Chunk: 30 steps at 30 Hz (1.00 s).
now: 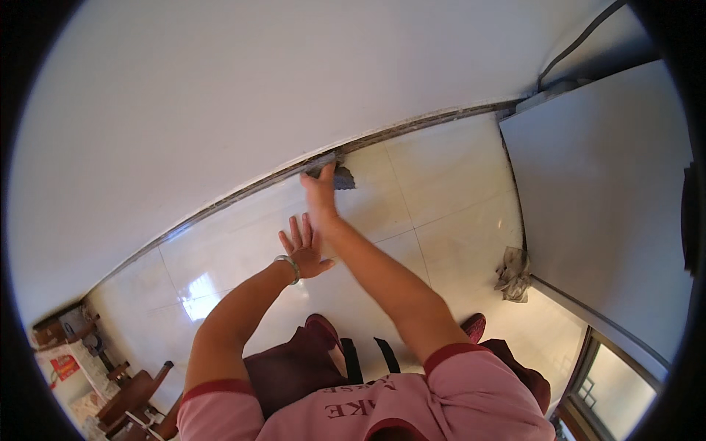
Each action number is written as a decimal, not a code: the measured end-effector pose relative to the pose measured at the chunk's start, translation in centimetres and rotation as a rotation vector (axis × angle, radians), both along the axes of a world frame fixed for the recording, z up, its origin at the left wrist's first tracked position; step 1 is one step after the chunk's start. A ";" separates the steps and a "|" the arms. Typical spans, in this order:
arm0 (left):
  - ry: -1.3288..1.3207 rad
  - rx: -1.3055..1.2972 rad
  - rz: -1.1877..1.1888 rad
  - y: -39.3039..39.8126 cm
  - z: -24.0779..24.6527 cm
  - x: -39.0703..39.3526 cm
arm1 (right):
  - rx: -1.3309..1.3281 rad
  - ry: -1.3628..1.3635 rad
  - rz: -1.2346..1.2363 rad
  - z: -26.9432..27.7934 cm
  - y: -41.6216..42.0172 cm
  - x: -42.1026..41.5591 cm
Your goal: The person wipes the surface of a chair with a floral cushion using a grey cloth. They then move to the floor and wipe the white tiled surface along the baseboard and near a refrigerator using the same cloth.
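A grey cloth (345,179), dark and ragged at its edge, lies against the narrow ledge at the foot of the white wall. My right hand (321,187) grips part of it, its fingers partly hidden and slightly blurred. Just below and to the left, my left hand (306,254) rests with fingers spread on the glossy floor tiles (375,212), a pale bangle (290,269) around its wrist. Nothing is in the left hand.
The white wall (248,82) runs across the front. At the right stands a light-coloured cabinet or appliance (595,182), with a crumpled grey-brown cloth (514,275) by its corner. Wooden furniture (129,394) is at the lower left.
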State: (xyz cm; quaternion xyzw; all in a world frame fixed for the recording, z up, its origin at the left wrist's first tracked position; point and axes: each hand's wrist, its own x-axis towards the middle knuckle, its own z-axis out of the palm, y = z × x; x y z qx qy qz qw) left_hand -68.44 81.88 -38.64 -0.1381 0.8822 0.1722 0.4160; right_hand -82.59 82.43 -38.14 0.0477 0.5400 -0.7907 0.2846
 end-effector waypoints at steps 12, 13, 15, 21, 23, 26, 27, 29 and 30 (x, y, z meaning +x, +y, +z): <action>0.547 1.940 2.058 -2.3 2.6 -13.5 | -0.153 -0.295 0.424 2.1 5.1 -6.1; 0.596 2.018 2.120 -2.9 1.6 -13.2 | -0.036 -0.156 0.436 2.2 6.2 -6.2; 0.563 2.109 2.158 -2.2 1.8 -13.2 | 0.170 -0.030 0.443 2.4 11.1 -7.5; 0.686 2.441 2.290 -5.6 3.9 -12.0 | 0.720 -0.145 0.608 5.2 23.0 -7.7; 0.699 2.408 2.315 -7.3 3.8 -10.1 | 0.642 -0.241 0.370 4.1 26.3 -6.8; 0.826 2.393 2.330 -10.5 4.5 -6.1 | 0.629 -0.267 0.313 3.7 27.4 -5.7; 0.864 2.340 2.339 -11.5 4.3 -4.3 | 0.605 -0.249 0.332 3.6 27.2 -5.2; 0.965 2.137 2.352 -14.6 3.7 -0.5 | 0.568 -0.207 0.366 3.9 26.6 -4.6; 1.004 2.013 2.359 -16.3 3.8 1.4 | 0.559 -0.203 0.396 4.2 26.3 -4.4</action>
